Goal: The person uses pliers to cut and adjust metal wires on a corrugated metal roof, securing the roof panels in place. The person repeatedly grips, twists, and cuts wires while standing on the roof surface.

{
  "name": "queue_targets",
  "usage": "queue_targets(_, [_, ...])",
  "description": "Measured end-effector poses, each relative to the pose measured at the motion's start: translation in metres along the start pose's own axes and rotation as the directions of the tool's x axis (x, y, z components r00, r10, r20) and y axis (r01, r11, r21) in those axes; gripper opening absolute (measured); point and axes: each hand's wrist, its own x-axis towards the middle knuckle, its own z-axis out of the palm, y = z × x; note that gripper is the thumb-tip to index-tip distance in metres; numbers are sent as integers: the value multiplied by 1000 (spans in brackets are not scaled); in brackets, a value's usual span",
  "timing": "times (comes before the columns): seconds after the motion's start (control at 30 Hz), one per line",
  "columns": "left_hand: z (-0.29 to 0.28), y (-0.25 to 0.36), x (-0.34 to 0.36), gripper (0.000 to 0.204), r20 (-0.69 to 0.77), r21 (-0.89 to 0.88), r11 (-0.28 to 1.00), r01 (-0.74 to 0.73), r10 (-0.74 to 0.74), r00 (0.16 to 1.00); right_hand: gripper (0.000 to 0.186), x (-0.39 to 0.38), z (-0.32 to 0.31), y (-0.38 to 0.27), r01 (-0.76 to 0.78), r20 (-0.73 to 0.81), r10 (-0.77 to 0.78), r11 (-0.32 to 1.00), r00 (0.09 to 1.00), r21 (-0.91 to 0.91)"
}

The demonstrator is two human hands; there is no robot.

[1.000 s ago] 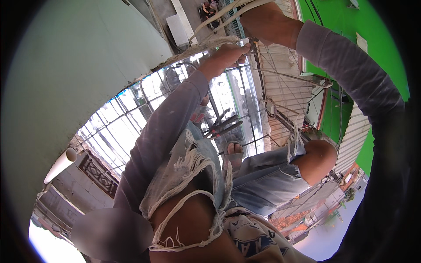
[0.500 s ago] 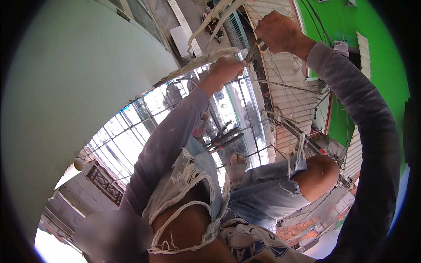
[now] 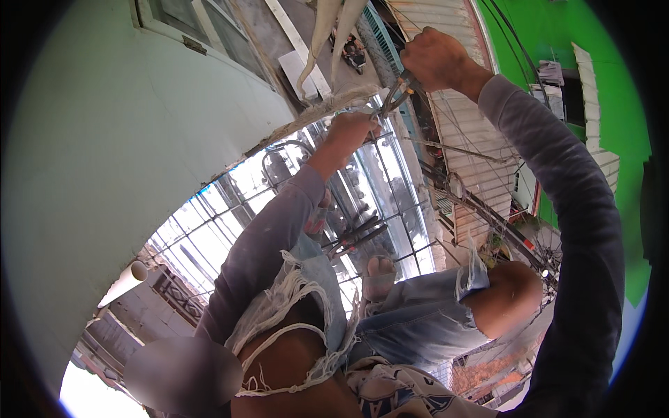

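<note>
My right hand (image 3: 439,61) is closed around the handles of pliers (image 3: 392,99) with orange and dark grips, up at the far edge of a steel bar grid (image 3: 398,213). The pliers' jaws point down-left, close to my left hand (image 3: 347,136). That hand is closed, fingers pinched together at the grid's far edge; what they hold is too small to tell. A second hand tool (image 3: 359,235), dark with red on its handles, lies on the grid near my foot (image 3: 380,268).
A pale green wall (image 3: 174,118) rises at the left, with a white pipe (image 3: 129,279) below it. Rough concrete (image 3: 317,111) edges the grid. Beyond are corrugated roofs (image 3: 463,118), hanging cables (image 3: 502,209) and a street far below with a person on a motorbike (image 3: 354,54).
My left hand has come slightly down and nearer. The pliers have tilted a little, and my right hand has shifted slightly left. The whole view has shifted a little.
</note>
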Motion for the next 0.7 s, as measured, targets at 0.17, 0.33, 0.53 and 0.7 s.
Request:
queue_targets(0.17, [6,0,-2,19,-127,44,997,60,-54,990,20,-1,23,4,9,9,-9,1000,1000,22])
queue_targets(0.33, [8,2,-1,20,-172,66,991,118,-105,980,30,-3,43,6,-36,-10,37,998,999,44])
queue_targets(0.53, [9,2,-4,24,-156,10,996,91,-88,984,39,-9,61,6,-60,-57,67,993,996,104])
queue_targets(0.7, [17,3,-1,22,-203,-21,994,109,-111,973,44,-10,92,9,-60,-155,82,988,985,142])
